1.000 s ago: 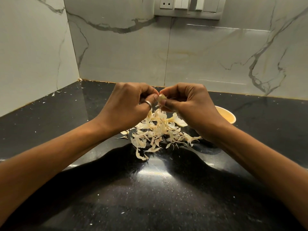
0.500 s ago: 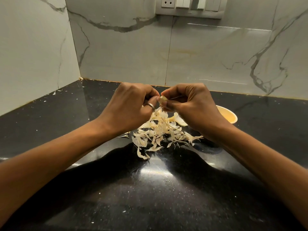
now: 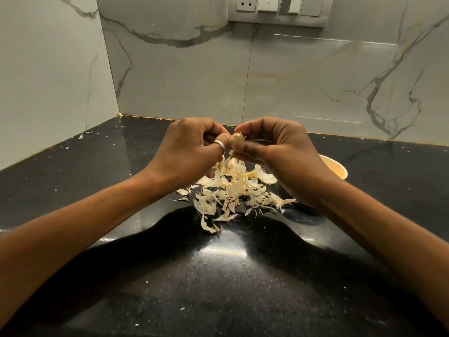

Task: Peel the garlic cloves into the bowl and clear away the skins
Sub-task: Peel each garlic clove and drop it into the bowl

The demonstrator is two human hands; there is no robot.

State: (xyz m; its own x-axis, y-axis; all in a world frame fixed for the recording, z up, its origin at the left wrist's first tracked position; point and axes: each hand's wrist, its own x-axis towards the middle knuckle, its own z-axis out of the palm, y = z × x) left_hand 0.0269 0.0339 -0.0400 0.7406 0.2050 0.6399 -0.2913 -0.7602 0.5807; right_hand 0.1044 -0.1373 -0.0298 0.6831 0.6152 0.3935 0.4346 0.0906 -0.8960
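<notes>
A small garlic clove with pale brown skin is held above the black counter between both hands. My right hand pinches it between thumb and fingers. My left hand, with a ring on the thumb, has curled fingers and its thumb tip pressed against the clove. Directly below lies a heap of loose garlic skins. A pale yellow bowl stands behind my right wrist, mostly hidden; its contents do not show.
The black speckled counter runs into a corner of marble-patterned wall tiles. Small skin scraps lie along the left wall. A switch and socket panel sits high on the back wall.
Both hands stayed together over the skin heap and worked the clove; more of the clove now shows between the fingertips.
</notes>
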